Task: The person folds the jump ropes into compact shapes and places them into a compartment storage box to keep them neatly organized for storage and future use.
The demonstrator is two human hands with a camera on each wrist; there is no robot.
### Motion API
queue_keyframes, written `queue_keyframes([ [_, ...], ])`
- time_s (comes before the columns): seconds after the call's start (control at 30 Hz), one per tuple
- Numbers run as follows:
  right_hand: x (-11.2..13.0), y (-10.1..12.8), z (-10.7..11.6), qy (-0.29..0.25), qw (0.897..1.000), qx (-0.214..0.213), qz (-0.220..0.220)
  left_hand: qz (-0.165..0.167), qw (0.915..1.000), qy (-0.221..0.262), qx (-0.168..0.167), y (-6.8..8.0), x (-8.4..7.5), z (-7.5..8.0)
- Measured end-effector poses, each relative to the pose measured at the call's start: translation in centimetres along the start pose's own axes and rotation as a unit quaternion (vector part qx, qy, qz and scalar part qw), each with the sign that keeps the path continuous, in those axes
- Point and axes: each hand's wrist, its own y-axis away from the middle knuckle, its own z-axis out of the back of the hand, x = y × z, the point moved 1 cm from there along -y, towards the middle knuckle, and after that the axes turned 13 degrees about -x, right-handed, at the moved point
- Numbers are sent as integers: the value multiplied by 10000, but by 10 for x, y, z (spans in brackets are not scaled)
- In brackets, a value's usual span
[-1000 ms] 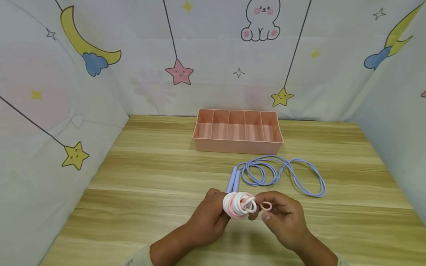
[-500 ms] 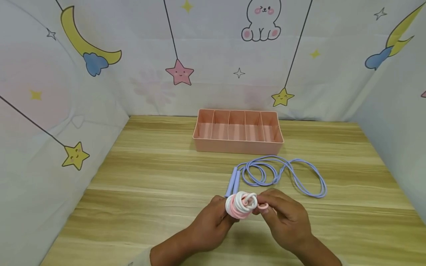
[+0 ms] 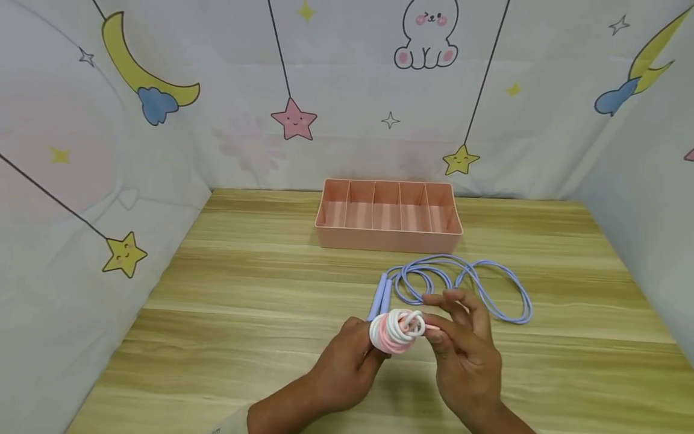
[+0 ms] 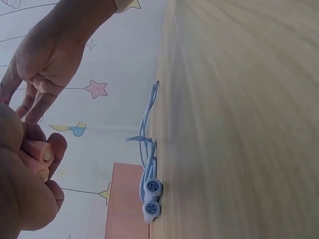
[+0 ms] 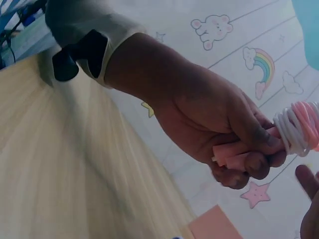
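Observation:
My left hand (image 3: 364, 345) grips a pink and white rope (image 3: 397, 330) wound into a tight bundle, holding it just above the wooden table (image 3: 244, 313). The right wrist view shows the left hand (image 5: 219, 124) wrapped round the rope's two pink handles (image 5: 239, 155), with the coils (image 5: 299, 127) beyond its knuckles. My right hand (image 3: 440, 322) is at the bundle's right side, thumb and forefinger pinching a pink loop end against the coils, the other fingers spread upward. The handle ends (image 4: 44, 158) show in the left wrist view.
A lilac skipping rope (image 3: 461, 283) lies loosely coiled just beyond the hands, its two handles (image 3: 379, 295) side by side. Farther back stands a pink divided tray (image 3: 387, 242) with several compartments. Patterned cloth walls (image 3: 81, 181) close in the table on three sides.
The right hand has brought the small pink loop leftward against the bundle and raised its fingers. The bundle shifted slightly up and right; the left hand's grip is unchanged.

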Motion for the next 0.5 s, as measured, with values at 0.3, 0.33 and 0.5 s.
queue_keyframes([
  [0.3,-4,2,2,-1016,9917,-746,-266,-192,9997,-132,68,3,0,-3],
  [0.33,-4,2,3,-1060,9903,-813,-393,-212,9996,-180,62,4,0,-3],
  [0.5,-1,-2,3,-1231,9890,-693,-435,-51,9997,-212,87,5,0,-3],
])
